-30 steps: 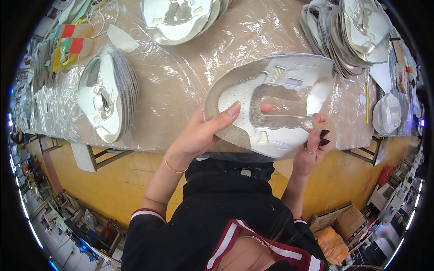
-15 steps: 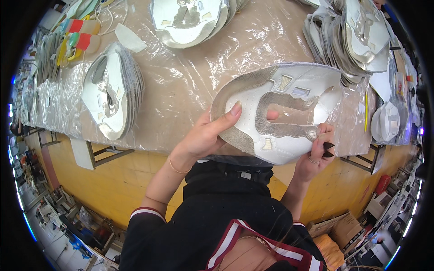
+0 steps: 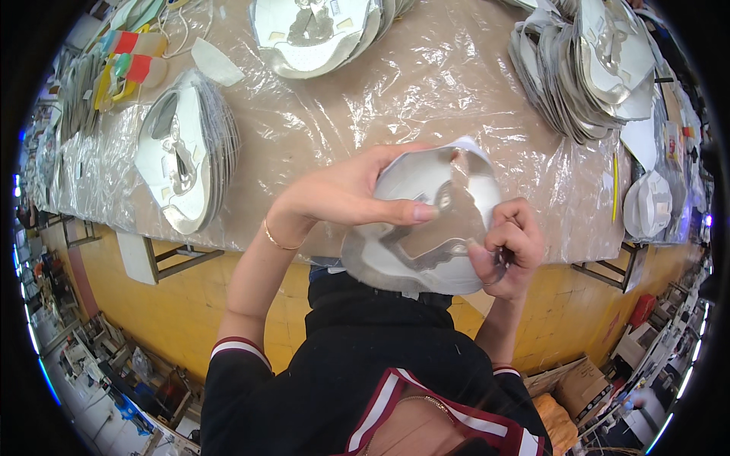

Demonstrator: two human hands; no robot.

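Observation:
A white and grey-beige shoe upper (image 3: pixel 380 262) is held up over the table's near edge, bent so that its open throat tilts toward me. My left hand (image 3: pixel 353 186) grips its far left part, with the thumb lying across the inside. At the right edge of the upper, my right hand (image 3: pixel 513 247) is closed, its thumb touching the material. Within its curled fingers is a small dark tool (image 3: pixel 502 258); most of it is hidden, so I cannot tell its kind.
Stacks of similar uppers stand at the left (image 3: pixel 179 163), far middle (image 3: pixel 312 38) and far right (image 3: pixel 585 68) of the plastic-covered table (image 3: pixel 319 121). Red-banded bottles (image 3: pixel 141 68) lie at the far left. A yellow pen (image 3: pixel 615 186) rests near the right edge.
The upper has gone from spread flat, outer face up, to bent and turned with its inside showing. My left hand has moved up and over it; my right hand has shifted slightly left.

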